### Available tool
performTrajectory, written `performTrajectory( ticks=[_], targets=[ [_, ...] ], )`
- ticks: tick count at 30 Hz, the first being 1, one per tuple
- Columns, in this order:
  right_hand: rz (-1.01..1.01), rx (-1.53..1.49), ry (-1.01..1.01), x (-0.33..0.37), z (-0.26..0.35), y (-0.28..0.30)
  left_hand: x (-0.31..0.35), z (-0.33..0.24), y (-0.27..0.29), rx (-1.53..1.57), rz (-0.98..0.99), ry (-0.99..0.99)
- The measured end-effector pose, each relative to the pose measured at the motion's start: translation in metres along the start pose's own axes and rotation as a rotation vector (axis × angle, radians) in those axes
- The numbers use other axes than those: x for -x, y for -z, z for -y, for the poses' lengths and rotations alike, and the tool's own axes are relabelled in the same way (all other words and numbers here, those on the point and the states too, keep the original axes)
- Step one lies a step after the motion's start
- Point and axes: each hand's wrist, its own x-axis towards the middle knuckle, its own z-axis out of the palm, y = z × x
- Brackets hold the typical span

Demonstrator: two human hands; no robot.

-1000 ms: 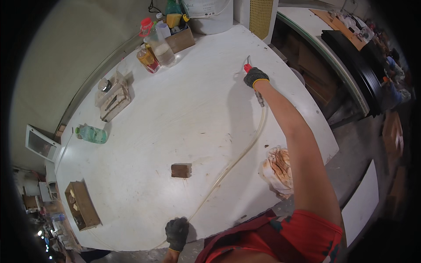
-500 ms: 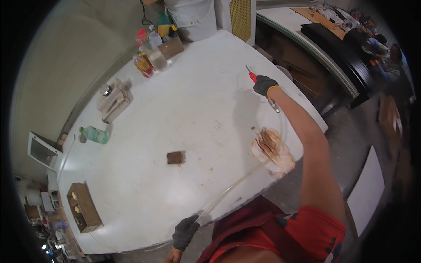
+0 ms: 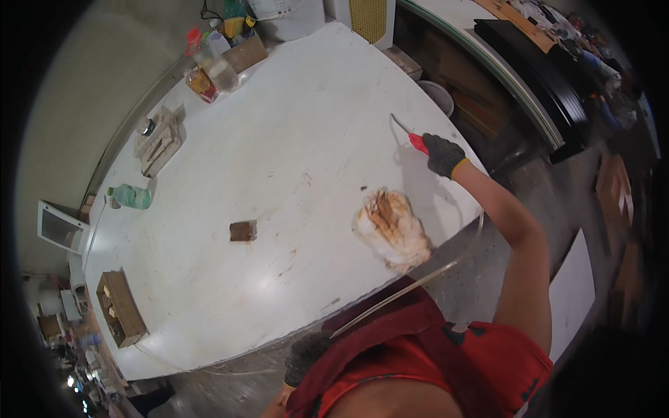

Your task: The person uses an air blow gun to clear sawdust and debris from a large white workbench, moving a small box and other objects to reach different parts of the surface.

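Note:
In my right hand (image 3: 444, 155), wearing a dark grey glove with a yellow cuff, is a red air blow gun (image 3: 417, 142). Its thin bent metal nozzle (image 3: 400, 123) points to the far left over the white tabletop (image 3: 293, 139). A clear hose (image 3: 446, 268) loops off the table's near right edge and runs to my left hand (image 3: 306, 354), which is closed on it by my dark red apron; the apron partly hides those fingers. Nearest my right hand on the table lies a crumpled white cloth (image 3: 394, 230) with brown stains. A small brown block (image 3: 242, 231) sits farther left.
Along the far left edge stand bottles (image 3: 202, 85), a stack of pale blocks (image 3: 160, 145), and a green bottle (image 3: 131, 196) on its side. A wooden box (image 3: 122, 310) is at the near left corner. A white bucket (image 3: 289, 19) stands at the back. Black panels (image 3: 533, 76) lie beyond the right edge.
My right hand has drawn nearer and slightly right with the blow gun. The hose has slid off the tabletop beyond its near edge. My left hand has come closer to my apron. The view has shifted.

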Motion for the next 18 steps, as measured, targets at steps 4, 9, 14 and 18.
performTrajectory(
  ticks=[4, 9, 14, 18],
  targets=[
    [-0.001, -0.016, 0.039, -0.114, -0.008, 0.002, -0.045, -0.018, -0.078, -2.17, 0.252, -0.496],
    [-0.012, -0.069, 0.014, -0.246, -0.009, 0.006, -0.064, -0.03, -0.157, -1.4, -0.332, -0.455],
    [-0.007, -0.228, -0.062, -0.303, 0.02, 0.026, -0.081, -0.038, -0.17, -1.122, -0.473, -0.539],
    [-0.009, -0.259, 0.204, -0.293, 0.057, 0.033, -0.083, -0.036, -0.166, -0.954, -0.551, -0.489]
  ],
)
